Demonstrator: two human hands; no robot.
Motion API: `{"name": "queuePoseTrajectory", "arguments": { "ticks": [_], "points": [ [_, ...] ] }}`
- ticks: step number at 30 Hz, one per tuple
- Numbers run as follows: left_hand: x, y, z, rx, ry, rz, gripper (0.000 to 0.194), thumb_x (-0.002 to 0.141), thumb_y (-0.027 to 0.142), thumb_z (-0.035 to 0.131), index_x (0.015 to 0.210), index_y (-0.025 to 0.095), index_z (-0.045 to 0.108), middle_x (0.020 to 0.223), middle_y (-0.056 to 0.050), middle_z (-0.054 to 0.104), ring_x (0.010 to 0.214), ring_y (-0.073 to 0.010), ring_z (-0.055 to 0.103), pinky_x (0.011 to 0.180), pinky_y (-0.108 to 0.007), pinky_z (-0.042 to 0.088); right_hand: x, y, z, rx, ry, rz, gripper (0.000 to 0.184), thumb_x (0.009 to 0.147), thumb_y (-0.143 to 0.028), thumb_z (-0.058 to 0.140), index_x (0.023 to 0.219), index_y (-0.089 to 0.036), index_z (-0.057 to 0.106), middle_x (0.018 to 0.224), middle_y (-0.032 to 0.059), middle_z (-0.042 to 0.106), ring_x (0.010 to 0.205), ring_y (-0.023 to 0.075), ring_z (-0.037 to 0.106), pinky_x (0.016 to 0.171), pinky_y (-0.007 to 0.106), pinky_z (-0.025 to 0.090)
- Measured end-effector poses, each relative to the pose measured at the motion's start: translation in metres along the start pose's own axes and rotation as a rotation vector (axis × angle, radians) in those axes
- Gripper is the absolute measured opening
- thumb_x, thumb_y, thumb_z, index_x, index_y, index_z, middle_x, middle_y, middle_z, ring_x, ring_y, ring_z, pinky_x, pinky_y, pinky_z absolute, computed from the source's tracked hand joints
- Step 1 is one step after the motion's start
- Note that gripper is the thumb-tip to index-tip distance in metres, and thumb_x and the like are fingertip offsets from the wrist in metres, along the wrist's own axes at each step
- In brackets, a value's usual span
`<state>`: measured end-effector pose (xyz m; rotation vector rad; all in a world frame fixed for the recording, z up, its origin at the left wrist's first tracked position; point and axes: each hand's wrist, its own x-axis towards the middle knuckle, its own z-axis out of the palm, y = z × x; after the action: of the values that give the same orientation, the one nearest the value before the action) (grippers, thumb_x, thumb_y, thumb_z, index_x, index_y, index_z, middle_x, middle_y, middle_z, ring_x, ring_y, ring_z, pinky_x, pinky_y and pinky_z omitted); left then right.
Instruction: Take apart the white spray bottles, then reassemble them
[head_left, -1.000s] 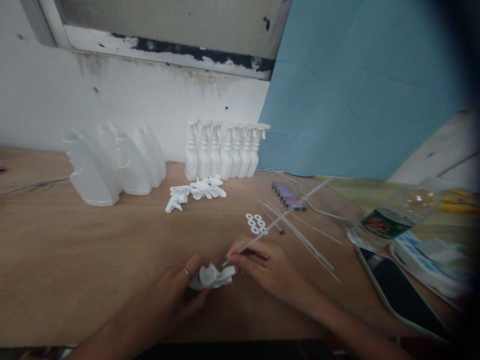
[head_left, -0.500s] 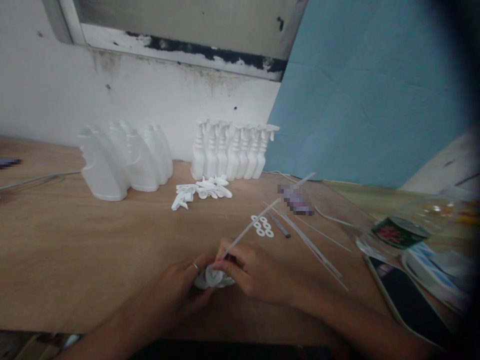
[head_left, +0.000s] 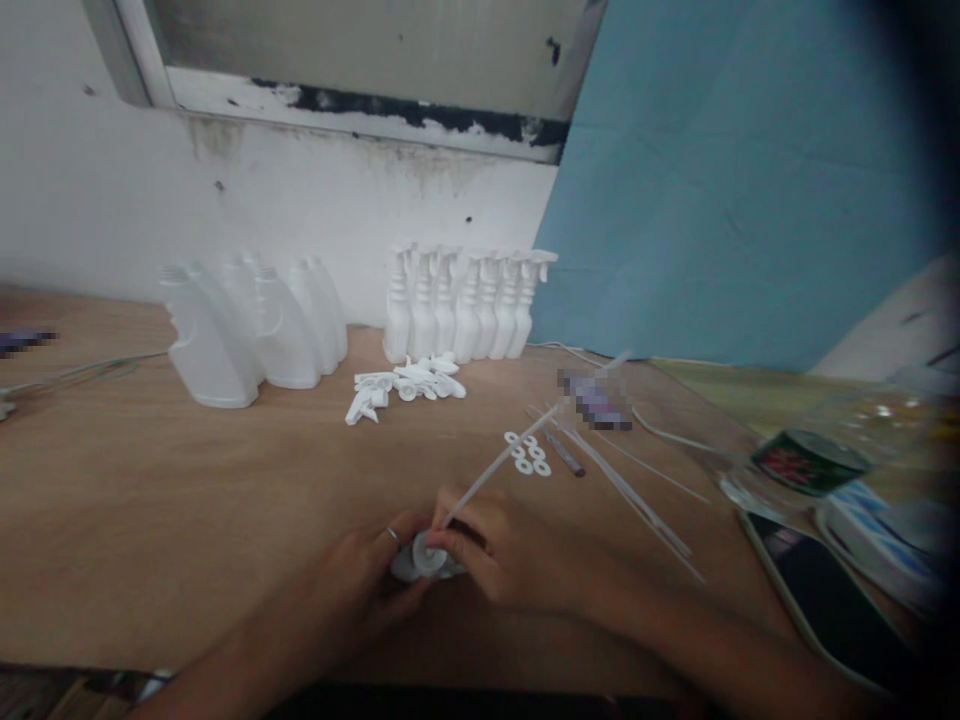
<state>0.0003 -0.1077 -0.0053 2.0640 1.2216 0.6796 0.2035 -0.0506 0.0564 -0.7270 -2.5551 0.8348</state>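
My left hand (head_left: 379, 575), with a ring on one finger, is closed round a white spray trigger head (head_left: 430, 553) low over the table. The round underside of the head faces up towards me. Between the thumb and fingers of my right hand (head_left: 487, 545) is a long clear plastic tube (head_left: 495, 462), slanting up to the right. Its lower end meets the trigger head's opening; my fingertips hide how deep it sits. Beyond my right hand lie several white ring washers (head_left: 533, 453). Further off is a pile of loose white trigger heads (head_left: 412, 380).
Several empty white bottles (head_left: 214, 345) stand at the back left, and a row of bottles with sprayers (head_left: 461, 310) stands against the wall. Loose tubes (head_left: 626, 490) and a pen (head_left: 566, 455) lie right of the washers. A phone (head_left: 821, 595) and a labelled clear bottle (head_left: 810, 462) are at the right.
Both hands, the trigger head and the tube keep nearly the same places. The whole view has shifted slightly.
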Motion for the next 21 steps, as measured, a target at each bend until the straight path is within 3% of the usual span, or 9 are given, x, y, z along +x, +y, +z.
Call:
{"name": "queuePoseTrajectory", "arguments": {
  "ticks": [7, 17, 21],
  "points": [
    [0.002, 0.002, -0.001, -0.019, -0.005, -0.008, 0.030, 0.091, 0.026, 0.057, 0.121, 0.027, 0.055, 0.108, -0.001, 0.072, 0.091, -0.0181, 0.068, 0.081, -0.026, 0.049, 0.000, 0.004, 0.008, -0.041, 0.005, 0.067, 0.012, 0.089, -0.016, 0.054, 0.079, -0.020, 0.049, 0.073, -0.0011, 0.058, 0.068, 0.0142, 0.056, 0.061, 0.023, 0.037],
    [0.004, 0.008, -0.003, -0.053, 0.018, 0.000, 0.016, 0.092, 0.027, 0.055, 0.106, 0.024, 0.063, 0.097, 0.001, 0.072, 0.086, -0.0165, 0.067, 0.080, -0.023, 0.049, 0.002, -0.007, 0.011, -0.223, -0.059, 0.025, 0.012, 0.089, -0.019, 0.051, 0.079, -0.021, 0.046, 0.074, 0.0015, 0.060, 0.064, 0.0147, 0.055, 0.057, 0.024, 0.036],
    [0.005, 0.010, -0.002, -0.083, 0.012, 0.006, 0.021, 0.091, 0.026, 0.057, 0.111, 0.026, 0.064, 0.105, 0.001, 0.072, 0.091, -0.0174, 0.067, 0.082, -0.023, 0.049, 0.001, -0.001, 0.013, -0.111, 0.011, 0.063, 0.011, 0.091, -0.020, 0.054, 0.080, -0.020, 0.055, 0.076, 0.0012, 0.064, 0.070, 0.0160, 0.059, 0.066, 0.026, 0.040]
  ]
}}
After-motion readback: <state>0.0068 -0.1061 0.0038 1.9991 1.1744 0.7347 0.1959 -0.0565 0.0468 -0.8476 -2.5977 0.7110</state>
